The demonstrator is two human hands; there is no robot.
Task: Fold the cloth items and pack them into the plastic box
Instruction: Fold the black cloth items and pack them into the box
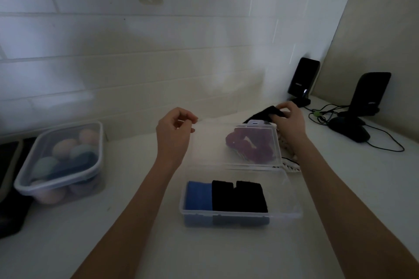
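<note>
A clear plastic box [283,208] stands open on the white table. Inside it lie a folded blue cloth [198,195] at the left and two folded black cloths [239,196] beside it. Its raised lid [210,142] leans back, and a purple cloth [251,146] shows through it. My right hand [289,121] pinches a black cloth [264,113] behind the lid. My left hand [173,130] hovers at the lid's left corner with fingers loosely curled, holding nothing. A black-and-white patterned cloth [289,164] lies under my right forearm.
A lidded clear container [61,161] of pastel balls stands at the left. Dark objects [10,188] lie at the far left edge. Two black speakers [302,79] [369,93] with cables [385,142] occupy the back right corner. A tiled wall runs behind the table.
</note>
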